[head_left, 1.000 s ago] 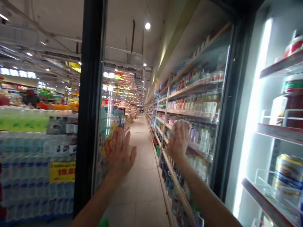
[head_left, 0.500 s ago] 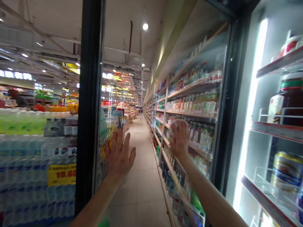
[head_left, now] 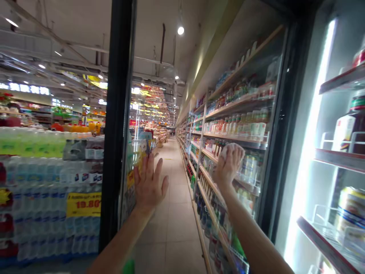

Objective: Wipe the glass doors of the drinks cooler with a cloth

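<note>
The right hand (head_left: 226, 171) was closed around a crumpled white cloth (head_left: 234, 149), pressing it against the clear glass cooler door with a black frame (head_left: 118, 114), at about two o'clock from the left hand (head_left: 149, 186). The left hand lay flat on the pane with its fingers spread, holding nothing. At three o'clock stood lit white cooler shelves (head_left: 339, 158) bearing a dark bottle (head_left: 357, 123). At nine o'clock were stacked packs of clear water bottles (head_left: 42, 198).

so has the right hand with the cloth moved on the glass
Yes, slightly: the right hand and its cloth have slid rightward across the glass door, closer to its dark right-hand frame.
</note>
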{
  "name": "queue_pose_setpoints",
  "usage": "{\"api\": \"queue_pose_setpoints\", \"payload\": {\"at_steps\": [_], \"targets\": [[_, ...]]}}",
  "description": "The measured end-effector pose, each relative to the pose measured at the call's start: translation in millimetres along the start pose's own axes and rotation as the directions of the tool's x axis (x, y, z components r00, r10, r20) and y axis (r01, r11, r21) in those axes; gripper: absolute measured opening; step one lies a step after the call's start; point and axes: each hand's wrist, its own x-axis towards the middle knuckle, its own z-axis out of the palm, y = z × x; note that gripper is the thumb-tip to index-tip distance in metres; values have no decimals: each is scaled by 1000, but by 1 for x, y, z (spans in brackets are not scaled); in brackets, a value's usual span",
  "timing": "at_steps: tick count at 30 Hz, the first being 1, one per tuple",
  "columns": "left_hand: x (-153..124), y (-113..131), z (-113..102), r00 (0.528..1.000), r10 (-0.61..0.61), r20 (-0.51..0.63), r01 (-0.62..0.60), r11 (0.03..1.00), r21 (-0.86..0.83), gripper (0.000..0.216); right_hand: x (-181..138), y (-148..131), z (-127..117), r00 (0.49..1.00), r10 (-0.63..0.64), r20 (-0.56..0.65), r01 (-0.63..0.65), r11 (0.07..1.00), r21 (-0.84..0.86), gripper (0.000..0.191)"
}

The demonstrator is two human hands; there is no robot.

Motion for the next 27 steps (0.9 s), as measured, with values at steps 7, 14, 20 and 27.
{"api": "queue_pose_setpoints", "payload": {"at_steps": [7,14,20,27], "targets": [[-2,-1,-1,1000,1,-2,-1,1000,-15,71,-12,0,0,960,-234,151,227,972,66,50],[7,15,-7,997,53,-49,-55,998,-42,67,-9,-33,-5,893,-244,378,59,896,439,58],[23,54,10,946,324,27,-320,942,-102,54,-24,-56,-19,931,-4,366,-263,688,677,51],[99,-1,-1,985,160,67,-165,984,70,50,-7,29,-5,973,-110,205,113,994,-4,52]]}}
